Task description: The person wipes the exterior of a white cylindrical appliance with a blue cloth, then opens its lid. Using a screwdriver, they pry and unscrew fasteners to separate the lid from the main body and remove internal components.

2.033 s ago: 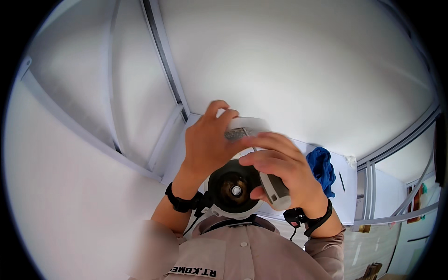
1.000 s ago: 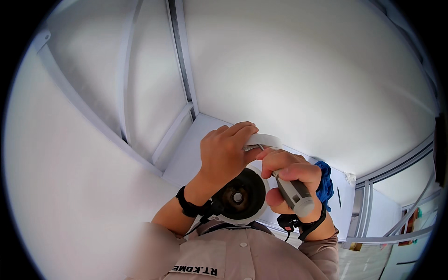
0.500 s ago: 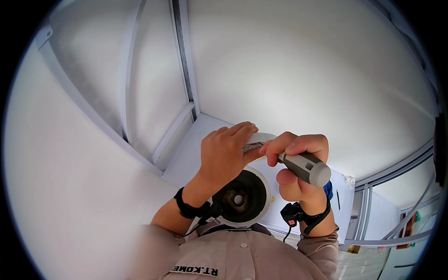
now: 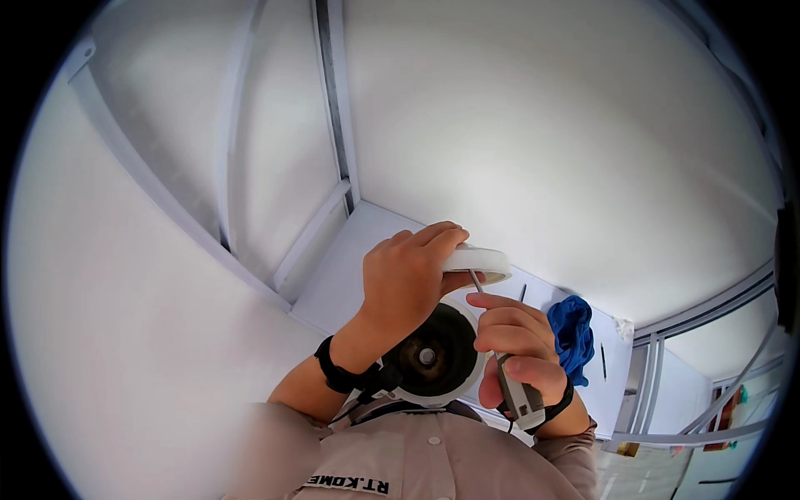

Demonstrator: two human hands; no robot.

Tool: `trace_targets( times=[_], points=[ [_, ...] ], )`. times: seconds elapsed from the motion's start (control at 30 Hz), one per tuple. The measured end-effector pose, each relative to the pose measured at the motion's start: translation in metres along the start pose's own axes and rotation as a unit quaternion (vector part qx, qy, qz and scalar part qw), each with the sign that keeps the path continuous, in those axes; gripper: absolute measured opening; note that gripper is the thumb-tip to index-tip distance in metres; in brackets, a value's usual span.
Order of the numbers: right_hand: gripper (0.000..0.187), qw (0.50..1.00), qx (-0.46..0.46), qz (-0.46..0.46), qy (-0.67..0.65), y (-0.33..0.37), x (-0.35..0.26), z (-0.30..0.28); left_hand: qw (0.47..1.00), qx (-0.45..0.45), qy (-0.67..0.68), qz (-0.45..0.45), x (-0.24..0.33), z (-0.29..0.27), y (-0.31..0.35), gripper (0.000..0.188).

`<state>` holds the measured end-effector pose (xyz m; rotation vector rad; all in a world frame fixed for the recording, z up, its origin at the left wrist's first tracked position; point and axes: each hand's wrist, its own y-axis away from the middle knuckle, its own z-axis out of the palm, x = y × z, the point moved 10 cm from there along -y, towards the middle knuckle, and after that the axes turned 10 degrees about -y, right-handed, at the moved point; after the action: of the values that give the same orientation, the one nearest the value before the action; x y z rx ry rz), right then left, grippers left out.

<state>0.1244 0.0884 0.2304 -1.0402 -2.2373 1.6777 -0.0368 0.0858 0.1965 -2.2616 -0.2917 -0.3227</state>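
In front of me, my left hand [image 4: 403, 273] grips a white ring-shaped part [image 4: 490, 260] by its left side, fingers over its top and thumb underneath. My right hand [image 4: 518, 337] is wrapped round a screwdriver [image 4: 522, 397] with a grey handle. The metal shaft slants up and its tip meets the underside of the white part; whether it sits in a screw cannot be seen. Below my left wrist stands a round white housing [image 4: 479, 360], with a dark, stained inside and a small metal hub at its centre. My left forearm partly covers it.
A crumpled blue cloth [image 4: 572, 332] lies on the white table [image 4: 321, 283] to the right of my right hand. Near it are a thin dark stick [image 4: 603, 363] and a white crumpled scrap [image 4: 623, 327]. White panels with metal frames [image 4: 337, 108] close off the left and far sides.
My right hand has moved down toward me, and the screwdriver now points steeply up into the white part. More of that part and the blue cloth show. My left hand has hardly shifted.
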Motion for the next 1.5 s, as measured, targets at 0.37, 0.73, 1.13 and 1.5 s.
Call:
trace_targets(
  times=[0.37,0.73,1.13,1.5],
  points=[
    [0.053,0.989,0.009,0.126,-0.075,-0.017,0.014,-0.019,0.999,-0.021,-0.028,0.007,0.010,0.000,0.006,0.047],
    [0.051,0.976,0.095,0.132,-0.144,-0.029,0.038,-0.025,0.998,0.031,-0.044,0.014,0.006,-0.009,0.006,0.046],
    [0.053,0.999,0.017,0.012,-0.046,0.007,0.000,-0.011,0.999,-0.015,-0.029,-0.015,0.008,-0.003,0.005,0.051],
    [0.056,0.998,0.012,0.013,-0.053,-0.006,-0.009,-0.013,0.998,-0.035,0.032,0.047,0.025,-0.002,0.001,0.047]
  ],
)
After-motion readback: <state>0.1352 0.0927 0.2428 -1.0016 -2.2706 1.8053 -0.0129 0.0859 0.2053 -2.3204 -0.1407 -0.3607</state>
